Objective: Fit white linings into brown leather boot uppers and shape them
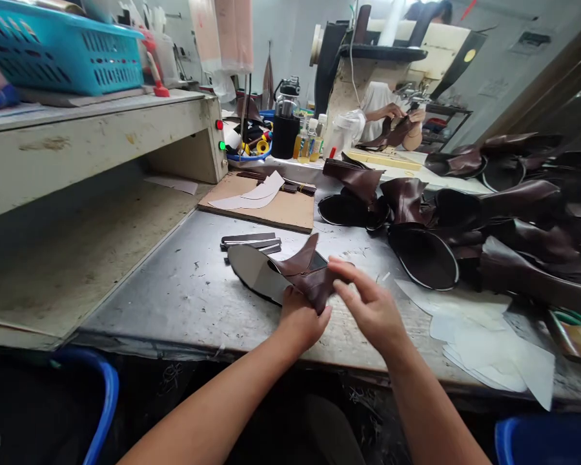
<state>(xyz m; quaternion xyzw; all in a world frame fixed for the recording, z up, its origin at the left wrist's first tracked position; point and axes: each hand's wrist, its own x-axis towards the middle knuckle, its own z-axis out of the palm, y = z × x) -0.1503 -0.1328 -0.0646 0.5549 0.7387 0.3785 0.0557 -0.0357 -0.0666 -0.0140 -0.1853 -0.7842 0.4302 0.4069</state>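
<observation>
A brown leather boot upper [314,281] with a light grey lining [259,274] in its wide opening lies on the metal table in front of me. My left hand [303,320] grips its lower edge, the fingers partly hidden under the leather. At the upper's right end is my right hand [368,307], its fingers spread and slightly blurred, close to the leather; whether the fingertips touch it is unclear. Just behind the upper lie dark strips [252,241]. Farther back, white curved pieces [254,195] rest on a brown board [290,212].
More brown uppers [523,200] are heaped at the right, beside pale sheets [498,345]. A shelf [97,129] with a blue basket [62,51] stands left. Bottles [312,141] are at the back. Beyond them, another person's hands [392,111] work at a sewing machine.
</observation>
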